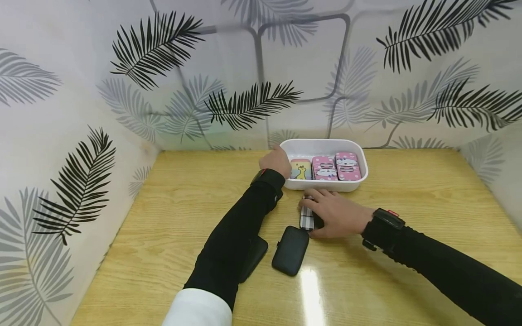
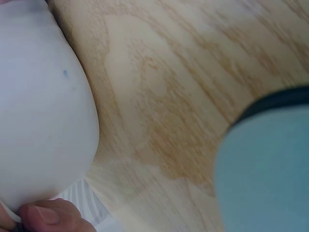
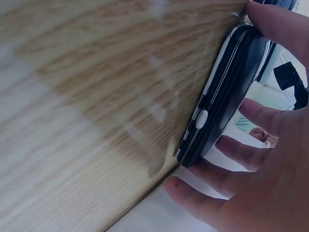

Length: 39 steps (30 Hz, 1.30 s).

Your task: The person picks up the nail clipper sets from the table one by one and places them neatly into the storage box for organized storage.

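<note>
My left hand (image 1: 276, 162) is at the left end of a white plastic bin (image 1: 324, 185), its fingers gripping the rim; in the left wrist view the fingertips (image 2: 48, 216) curl at the edge. Inside the bin lie a yellow giraffe case (image 1: 301, 170) and two pink cat-print cases (image 1: 325, 168). My right hand (image 1: 336, 213), in front of the bin, holds a small clasp case (image 3: 219, 96) by its two ends, thumb at one and fingers at the other. The case stands tilted on the table, showing a plaid side (image 1: 307, 218) and a black side.
A black case (image 1: 290, 251) lies on the wooden table (image 1: 387, 280) nearer me. Another dark case (image 1: 254, 258) is partly hidden under my left forearm. A pale blue-green rounded shape (image 2: 265, 174) fills the left wrist view's right side. Leaf-patterned walls (image 1: 228, 54) stand behind and at both sides.
</note>
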Each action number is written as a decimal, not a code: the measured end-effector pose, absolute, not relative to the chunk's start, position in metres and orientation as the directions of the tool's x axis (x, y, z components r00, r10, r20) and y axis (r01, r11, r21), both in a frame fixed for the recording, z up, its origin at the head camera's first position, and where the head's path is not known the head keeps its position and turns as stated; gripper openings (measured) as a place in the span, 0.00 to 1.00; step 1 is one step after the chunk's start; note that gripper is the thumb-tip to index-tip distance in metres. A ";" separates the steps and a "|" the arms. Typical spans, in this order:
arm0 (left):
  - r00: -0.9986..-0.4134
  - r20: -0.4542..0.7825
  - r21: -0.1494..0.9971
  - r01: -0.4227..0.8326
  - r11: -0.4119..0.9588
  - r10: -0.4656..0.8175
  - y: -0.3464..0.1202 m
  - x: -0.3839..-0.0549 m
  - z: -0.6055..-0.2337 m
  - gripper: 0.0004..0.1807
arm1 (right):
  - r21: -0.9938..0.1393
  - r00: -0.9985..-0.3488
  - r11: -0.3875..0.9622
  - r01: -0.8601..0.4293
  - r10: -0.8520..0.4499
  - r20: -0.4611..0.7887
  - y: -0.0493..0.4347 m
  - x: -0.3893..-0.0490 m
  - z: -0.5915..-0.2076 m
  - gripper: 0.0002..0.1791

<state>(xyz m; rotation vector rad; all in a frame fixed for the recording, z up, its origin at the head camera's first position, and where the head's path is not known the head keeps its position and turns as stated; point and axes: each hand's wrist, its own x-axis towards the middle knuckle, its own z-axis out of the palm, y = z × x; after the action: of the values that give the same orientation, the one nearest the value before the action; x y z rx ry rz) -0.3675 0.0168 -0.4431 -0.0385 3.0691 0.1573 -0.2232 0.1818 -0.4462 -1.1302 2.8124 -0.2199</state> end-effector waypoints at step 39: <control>-0.997 -0.072 0.106 -0.037 0.994 -0.029 0.017 -0.368 -0.442 0.33 | -0.271 -0.748 0.698 -0.662 -0.635 0.192 0.205 -0.274 -0.370 0.30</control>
<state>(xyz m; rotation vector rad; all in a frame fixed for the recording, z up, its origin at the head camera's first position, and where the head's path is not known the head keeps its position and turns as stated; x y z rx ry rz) -0.3679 0.0170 -0.4420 -0.0506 3.0664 0.1656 -0.2744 0.2049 -0.3705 -1.1374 2.9713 -0.5274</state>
